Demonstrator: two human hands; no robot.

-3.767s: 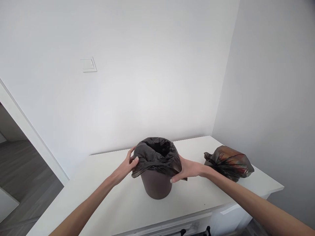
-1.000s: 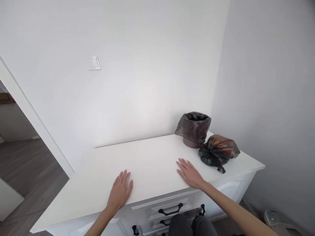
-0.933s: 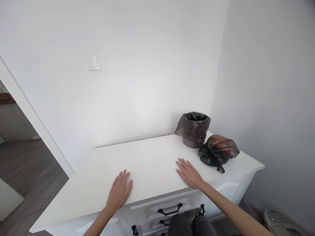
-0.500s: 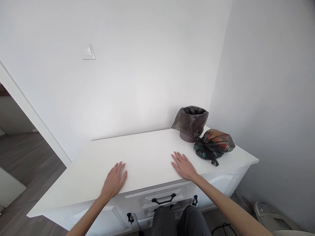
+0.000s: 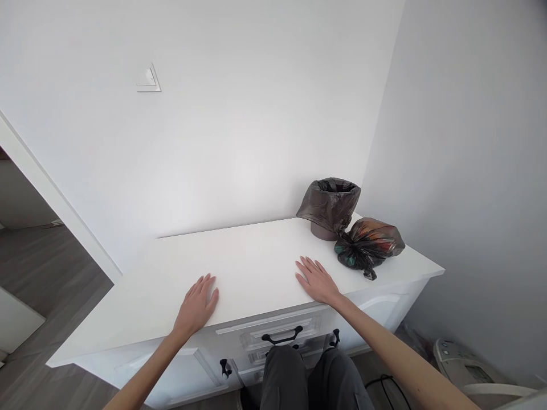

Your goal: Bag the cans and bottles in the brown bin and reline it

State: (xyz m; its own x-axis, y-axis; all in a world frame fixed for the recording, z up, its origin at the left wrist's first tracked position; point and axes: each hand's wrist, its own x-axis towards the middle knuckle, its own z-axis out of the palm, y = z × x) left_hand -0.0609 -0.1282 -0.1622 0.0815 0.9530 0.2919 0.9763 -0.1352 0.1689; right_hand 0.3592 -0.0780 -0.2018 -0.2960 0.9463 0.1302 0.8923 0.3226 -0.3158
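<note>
My left hand [image 5: 196, 306] lies flat on the white cabinet top [image 5: 252, 250], left of the middle near the front edge, its fingers stretched out and holding nothing. Palm down, my right hand [image 5: 317, 281] rests on the same surface further right, fingers spread and empty. Behind it stands a brown bin [image 5: 323, 230] with a dark plastic bag [image 5: 331, 206] lining it and folded over its rim. A knotted dark bag [image 5: 371, 244] with orange and green contents showing through lies to the right of my right hand, not touching it.
Below the top are drawers with a black handle [image 5: 282, 337] and doors. A light switch [image 5: 149, 80] is on the wall behind. On the floor at the lower right sit a pale appliance [image 5: 464, 364] and a black cable [image 5: 387, 382]. A doorway is at the left.
The whole scene has shifted slightly upward as the camera tilts. Both hands keep their places on the cabinet top, and the bin and bags have not moved on it.
</note>
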